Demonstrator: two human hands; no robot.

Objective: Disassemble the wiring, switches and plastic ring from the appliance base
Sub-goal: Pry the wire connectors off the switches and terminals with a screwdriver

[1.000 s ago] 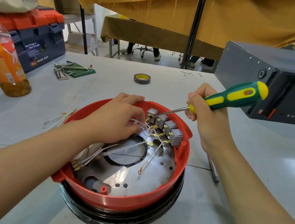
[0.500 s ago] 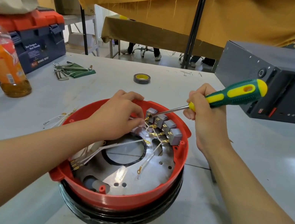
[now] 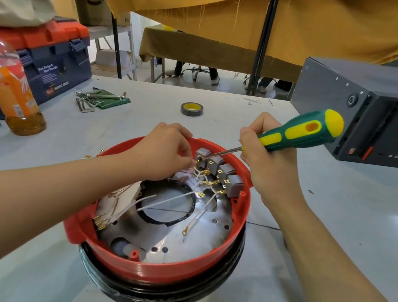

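The appliance base (image 3: 162,271) lies upside down at the table's centre: a red plastic ring over a black rim, with a shiny metal plate inside. Several grey switches (image 3: 219,171) line the far inner wall. White wires (image 3: 171,200) with brass terminals run from them across the plate. My left hand (image 3: 163,152) reaches over the far-left rim and pinches a wire terminal at the leftmost switch. My right hand (image 3: 266,167) grips a green-and-yellow screwdriver (image 3: 301,132), whose tip touches that same switch.
An orange drink bottle (image 3: 6,84) and a red-and-blue toolbox (image 3: 49,60) stand at the left. Hex keys (image 3: 93,100) and a tape roll (image 3: 192,109) lie behind the base. A dark metal box (image 3: 373,109) sits at the right. Loose wires (image 3: 93,155) lie left of the base.
The screwdriver tip has slid left along the switch row to the leftmost switch. My left hand's fingers have closed in on the terminal there.
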